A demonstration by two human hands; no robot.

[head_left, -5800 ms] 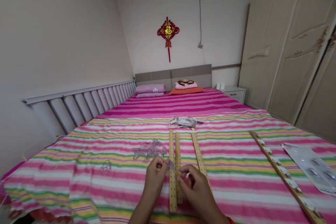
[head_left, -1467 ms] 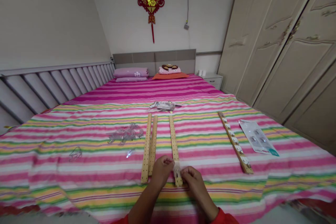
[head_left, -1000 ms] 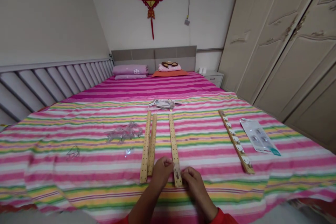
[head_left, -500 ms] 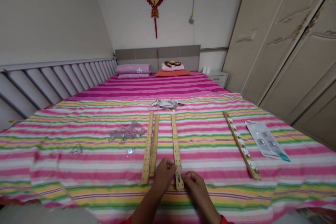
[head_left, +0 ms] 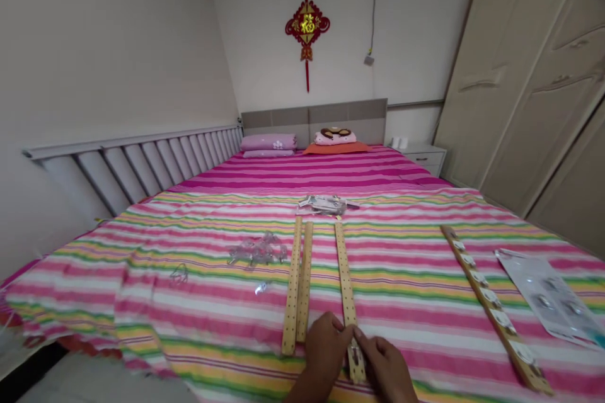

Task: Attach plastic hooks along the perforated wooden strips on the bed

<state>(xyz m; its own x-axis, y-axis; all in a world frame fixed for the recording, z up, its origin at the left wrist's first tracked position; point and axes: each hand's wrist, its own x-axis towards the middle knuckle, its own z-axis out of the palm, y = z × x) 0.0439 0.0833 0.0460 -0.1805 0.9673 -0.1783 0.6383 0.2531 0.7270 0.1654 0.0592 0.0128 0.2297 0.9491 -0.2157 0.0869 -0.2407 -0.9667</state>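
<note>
A wooden strip with rows of holes point(head_left: 346, 277) lies lengthwise on the striped cloth, between my hands. Near its close end sits a small metal piece point(head_left: 355, 354). My left hand point(head_left: 326, 343) is closed at the strip's left side, thumb and finger pinched over it. From the right, my right hand point(head_left: 385, 362) is also closed, its fingertips meeting the left ones just above the metal piece. Whatever is between the fingertips is too small to make out. Left of my left hand, two more perforated wooden strips point(head_left: 292, 289) lie side by side.
A wooden strip carrying several white-backed metal pieces point(head_left: 491, 302) lies right, beside a clear blister pack point(head_left: 543, 293). Crumpled clear plastic bits point(head_left: 259, 249) and a shiny small piece point(head_left: 261, 288) lie left. A plastic packet point(head_left: 326, 204) is beyond the strips.
The view has shifted, so everything sits lower and further right. My hands have drawn together, and the right fingertips now meet the left ones over the strip.
</note>
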